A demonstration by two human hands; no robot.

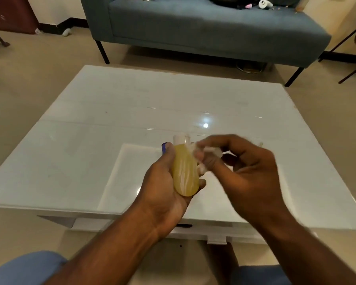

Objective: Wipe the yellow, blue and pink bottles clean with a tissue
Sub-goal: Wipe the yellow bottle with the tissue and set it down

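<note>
A: Head view. Left hand (pixel 162 188) is curled round the small translucent yellow plastic bottle (pixel 185 173), white cap (pixel 180 139) pointing away, base toward the wrist. Held up over the near edge of the glossy white table (pixel 90 124), likely so the whole side lies exposed for wiping

B: And the right?

A: Right hand (pixel 240 169) sits just beside the bottle's right flank, fingertips pinched on a crumpled white tissue (pixel 209 150). It's blurred, so I can't tell whether the paper touches the plastic. Looks like the yellow one is mid-wipe

B: Other bottles?

A: A sliver of dark blue bottle (pixel 164 147) peeks out behind the left thumb, standing on the table as far as I can judge. Pink one not visible; could be hidden by the hands

B: Surfaces?

A: Bottle smooth, rounded, slightly shiny, widening toward the base; tissue soft and wadded. Tabletop is reflective, with a lamp glare. Beyond it, a grey-blue fabric sofa (pixel 203 23) on thin dark legs
</note>
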